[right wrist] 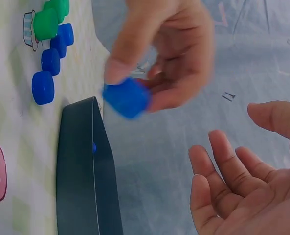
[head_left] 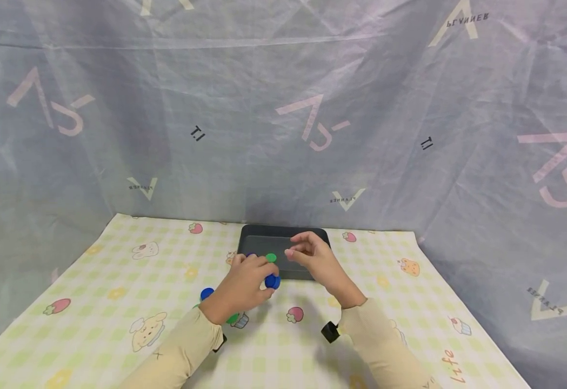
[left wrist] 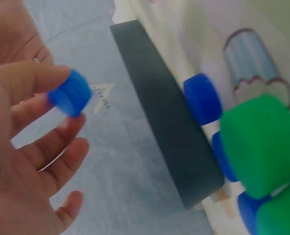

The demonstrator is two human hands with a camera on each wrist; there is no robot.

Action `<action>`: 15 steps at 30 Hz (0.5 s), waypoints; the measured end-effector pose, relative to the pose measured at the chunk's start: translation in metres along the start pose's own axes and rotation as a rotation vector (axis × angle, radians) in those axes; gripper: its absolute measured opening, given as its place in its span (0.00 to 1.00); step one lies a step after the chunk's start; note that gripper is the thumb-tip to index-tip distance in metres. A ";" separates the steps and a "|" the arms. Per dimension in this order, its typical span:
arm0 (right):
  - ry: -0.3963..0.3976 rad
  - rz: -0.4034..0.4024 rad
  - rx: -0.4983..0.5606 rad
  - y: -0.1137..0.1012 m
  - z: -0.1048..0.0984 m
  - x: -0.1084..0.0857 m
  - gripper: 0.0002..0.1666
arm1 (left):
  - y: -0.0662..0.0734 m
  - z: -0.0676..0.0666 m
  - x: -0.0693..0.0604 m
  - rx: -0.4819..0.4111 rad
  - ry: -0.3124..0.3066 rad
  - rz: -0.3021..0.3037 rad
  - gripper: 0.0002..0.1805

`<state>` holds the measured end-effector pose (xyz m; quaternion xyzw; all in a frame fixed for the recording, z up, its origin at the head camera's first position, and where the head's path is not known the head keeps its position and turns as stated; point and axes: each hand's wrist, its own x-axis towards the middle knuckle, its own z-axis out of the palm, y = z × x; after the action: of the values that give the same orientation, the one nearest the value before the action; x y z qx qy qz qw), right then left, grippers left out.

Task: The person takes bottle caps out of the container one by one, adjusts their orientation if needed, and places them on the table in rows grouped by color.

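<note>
My left hand pinches a blue bottle cap between thumb and fingers, at the near left edge of a dark grey tray. In the right wrist view the held cap is blurred, above the tray's rim. My right hand hovers over the tray with fingers loosely bent and nothing in them. A green cap shows inside the tray, beyond my left fingers. Through the right wrist camera a bit of a blue cap appears in the tray; its remainder is hidden.
Several blue caps and green caps stand on the patterned tablecloth, left of the tray. My left forearm partly covers them in the head view. A grey printed curtain hangs behind the table.
</note>
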<state>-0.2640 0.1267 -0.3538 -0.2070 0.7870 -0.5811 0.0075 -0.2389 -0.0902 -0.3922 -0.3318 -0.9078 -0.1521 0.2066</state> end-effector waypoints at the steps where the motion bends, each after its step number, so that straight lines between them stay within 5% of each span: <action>1: -0.003 0.000 0.003 0.000 0.000 0.000 0.22 | 0.000 0.002 0.000 0.007 -0.033 -0.011 0.11; 7: -0.027 -0.015 -0.017 0.001 0.003 0.001 0.21 | -0.002 0.010 -0.001 0.032 -0.206 -0.042 0.13; 15: -0.059 -0.030 -0.079 0.004 0.006 -0.001 0.18 | -0.003 0.023 0.000 0.073 -0.310 -0.014 0.15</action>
<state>-0.2631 0.1222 -0.3602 -0.2359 0.8056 -0.5433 0.0137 -0.2473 -0.0826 -0.4123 -0.3374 -0.9359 -0.0676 0.0749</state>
